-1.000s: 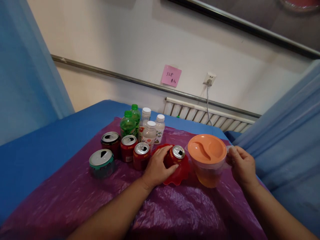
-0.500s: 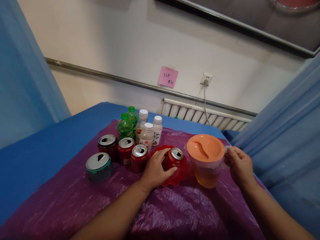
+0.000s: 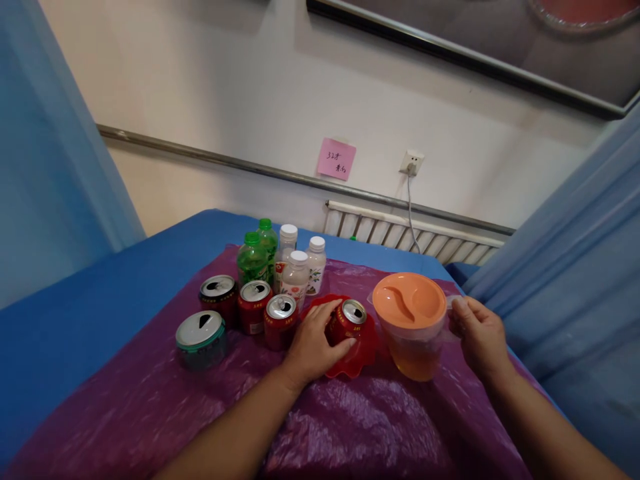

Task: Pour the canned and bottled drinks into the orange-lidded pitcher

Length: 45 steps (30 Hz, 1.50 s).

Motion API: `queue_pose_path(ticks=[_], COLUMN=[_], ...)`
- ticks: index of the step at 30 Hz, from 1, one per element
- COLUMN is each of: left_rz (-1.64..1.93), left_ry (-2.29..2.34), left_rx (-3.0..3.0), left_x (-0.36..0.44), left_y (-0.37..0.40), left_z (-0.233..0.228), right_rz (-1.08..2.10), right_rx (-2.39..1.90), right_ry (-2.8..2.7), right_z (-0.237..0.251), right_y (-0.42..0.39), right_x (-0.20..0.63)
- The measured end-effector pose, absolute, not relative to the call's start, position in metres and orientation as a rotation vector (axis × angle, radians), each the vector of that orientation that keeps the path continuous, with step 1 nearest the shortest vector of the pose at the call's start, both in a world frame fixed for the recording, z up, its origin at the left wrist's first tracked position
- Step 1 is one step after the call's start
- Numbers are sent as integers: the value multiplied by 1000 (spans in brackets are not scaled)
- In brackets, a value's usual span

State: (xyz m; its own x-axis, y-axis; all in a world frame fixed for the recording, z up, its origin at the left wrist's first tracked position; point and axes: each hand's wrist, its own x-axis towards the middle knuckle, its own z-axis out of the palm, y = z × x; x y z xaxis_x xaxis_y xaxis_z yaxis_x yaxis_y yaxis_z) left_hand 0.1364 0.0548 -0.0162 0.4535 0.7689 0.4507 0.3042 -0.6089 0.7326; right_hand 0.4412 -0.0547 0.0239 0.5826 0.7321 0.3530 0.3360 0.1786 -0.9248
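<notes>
Head view: left hand [image 3: 314, 345] is wrapped around a red can [image 3: 346, 321] that sits in a red scalloped dish [image 3: 361, 347] on the purple plastic sheet [image 3: 350, 427]. Right hand [image 3: 479, 335] is closed on the handle of the clear pitcher [image 3: 414, 347] with the orange lid [image 3: 409, 300], just right of the dish. More cans [image 3: 255, 305] and bottles [image 3: 296, 275] stand in a group left of the dish.

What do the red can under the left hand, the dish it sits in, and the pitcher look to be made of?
Red can: metal, likely aluminium, with a shiny silver pull-tab top. Scalloped red dish: glossy translucent plastic, seemingly. Pitcher: clear plastic body showing amber liquid, with a matte orange lid.
</notes>
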Motion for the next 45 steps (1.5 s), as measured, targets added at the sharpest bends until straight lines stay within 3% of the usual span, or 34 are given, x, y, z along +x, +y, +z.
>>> queue_pose_path(ticks=[45], left_rz=[1062], left_ry=[940], left_rx=[2193], left_x=[135], left_y=[55], left_z=[-12], right_rz=[345], right_rx=[-1444], right_ry=[-1016], right_z=[32], right_y=[-53], right_x=[432])
